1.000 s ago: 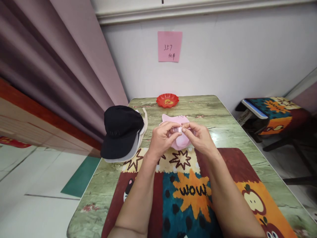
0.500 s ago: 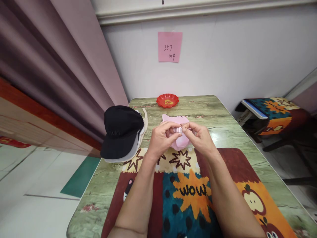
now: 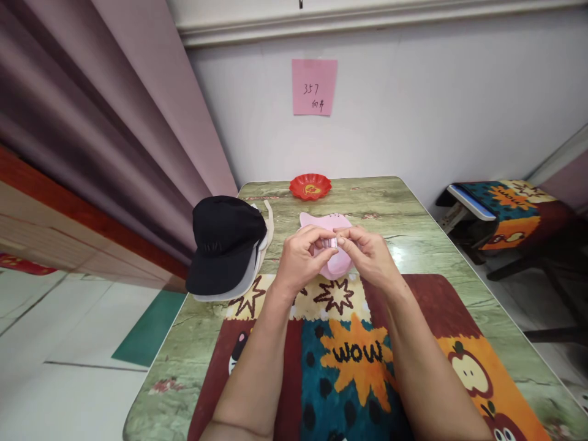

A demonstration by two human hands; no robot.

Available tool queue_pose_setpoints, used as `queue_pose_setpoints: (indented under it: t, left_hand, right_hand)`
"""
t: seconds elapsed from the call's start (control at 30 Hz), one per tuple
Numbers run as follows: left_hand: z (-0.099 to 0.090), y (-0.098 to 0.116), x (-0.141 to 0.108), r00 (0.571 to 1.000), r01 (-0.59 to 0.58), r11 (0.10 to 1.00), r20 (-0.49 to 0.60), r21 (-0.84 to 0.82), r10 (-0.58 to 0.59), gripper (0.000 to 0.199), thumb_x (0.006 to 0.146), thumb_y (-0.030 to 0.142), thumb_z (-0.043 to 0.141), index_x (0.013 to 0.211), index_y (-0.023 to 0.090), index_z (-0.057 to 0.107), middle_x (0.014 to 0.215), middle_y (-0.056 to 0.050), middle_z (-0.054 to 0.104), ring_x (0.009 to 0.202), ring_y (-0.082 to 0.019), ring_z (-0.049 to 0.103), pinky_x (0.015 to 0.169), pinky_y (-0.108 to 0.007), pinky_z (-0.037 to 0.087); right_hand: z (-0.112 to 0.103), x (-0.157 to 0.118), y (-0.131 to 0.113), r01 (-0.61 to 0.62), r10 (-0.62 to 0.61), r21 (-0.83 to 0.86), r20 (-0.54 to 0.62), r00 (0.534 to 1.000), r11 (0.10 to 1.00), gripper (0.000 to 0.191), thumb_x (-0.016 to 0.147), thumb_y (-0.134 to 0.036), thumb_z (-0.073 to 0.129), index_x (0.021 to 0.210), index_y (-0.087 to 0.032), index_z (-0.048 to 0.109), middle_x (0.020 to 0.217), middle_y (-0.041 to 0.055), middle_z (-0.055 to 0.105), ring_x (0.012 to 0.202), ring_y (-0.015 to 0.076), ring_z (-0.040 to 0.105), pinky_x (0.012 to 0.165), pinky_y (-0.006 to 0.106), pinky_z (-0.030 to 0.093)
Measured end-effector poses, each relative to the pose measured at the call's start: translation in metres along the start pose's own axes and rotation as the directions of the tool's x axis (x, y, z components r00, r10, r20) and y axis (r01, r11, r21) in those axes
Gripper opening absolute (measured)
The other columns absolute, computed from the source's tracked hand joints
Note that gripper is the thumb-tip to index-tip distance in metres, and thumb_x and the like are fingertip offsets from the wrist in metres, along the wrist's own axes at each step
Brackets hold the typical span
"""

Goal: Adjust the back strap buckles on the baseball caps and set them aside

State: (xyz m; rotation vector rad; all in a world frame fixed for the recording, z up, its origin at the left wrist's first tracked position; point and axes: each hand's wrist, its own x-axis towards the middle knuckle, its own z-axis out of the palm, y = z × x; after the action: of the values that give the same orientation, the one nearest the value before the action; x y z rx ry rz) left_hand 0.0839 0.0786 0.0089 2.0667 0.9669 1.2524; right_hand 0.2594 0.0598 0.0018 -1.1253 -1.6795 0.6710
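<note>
Both hands meet above a pink dish (image 3: 339, 264) with an ear-like corner, near the middle of the table. Between thumb and fingers my left hand (image 3: 304, 252) pinches a small, shiny silver-framed piece (image 3: 330, 243), too small to name surely. The fingertips of my right hand (image 3: 365, 251) are pressed together at its right end. The fingers hide part of the piece and part of the dish behind it.
Black and light-coloured caps (image 3: 225, 245) lie stacked at the table's left edge. A red scalloped plate (image 3: 310, 187) stands at the back. A patterned mat (image 3: 321, 380) lies under my forearms on the green table (image 3: 386, 202). A covered stool (image 3: 509, 211) is at the right.
The small piece has tilted slightly and shifted a little to the left between my fingertips. Both hands have otherwise hardly moved.
</note>
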Motion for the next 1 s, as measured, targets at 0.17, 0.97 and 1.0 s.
queue_pose_setpoints:
  t: [0.17,0.97,1.0]
  left_hand:
    - [0.0,-0.002,0.0,1.0,-0.028,0.996,-0.004,0.081,0.028,0.019,0.081,0.017,0.072,0.099,0.02,0.073,0.091,-0.005,0.07,0.077,-0.016,0.062,0.074,-0.028,0.05]
    - [-0.017,-0.011,0.0,0.984,0.171,0.977,-0.069,0.125,-0.163,0.011,0.083,0.024,0.069,0.091,0.017,0.071,0.086,-0.003,0.067,0.067,-0.012,0.057,0.066,-0.025,0.045]
    - [-0.016,-0.011,0.0,0.98,0.196,0.974,-0.05,0.111,-0.191,0.012,0.084,0.028,0.07,0.09,0.018,0.071,0.081,-0.002,0.067,0.066,-0.012,0.056,0.065,-0.025,0.045]
  right_hand:
    - [0.003,-0.001,0.001,-0.006,0.004,-0.09,-0.02,1.0,0.996,0.024,0.098,-0.035,0.051,0.085,-0.025,0.069,0.094,0.0031,0.077,0.108,0.0276,0.069,0.114,0.055,0.029]
    - [0.004,-0.002,0.005,0.135,-0.169,-0.387,-0.055,0.984,0.912,0.022,0.09,-0.037,0.068,0.11,-0.027,0.072,0.105,0.0038,0.078,0.083,0.022,0.072,0.12,0.06,0.021]
    - [0.004,-0.002,0.005,0.139,-0.176,-0.387,-0.061,0.983,0.912,0.022,0.09,-0.038,0.068,0.109,-0.027,0.072,0.105,0.0036,0.078,0.083,0.022,0.072,0.12,0.06,0.022]
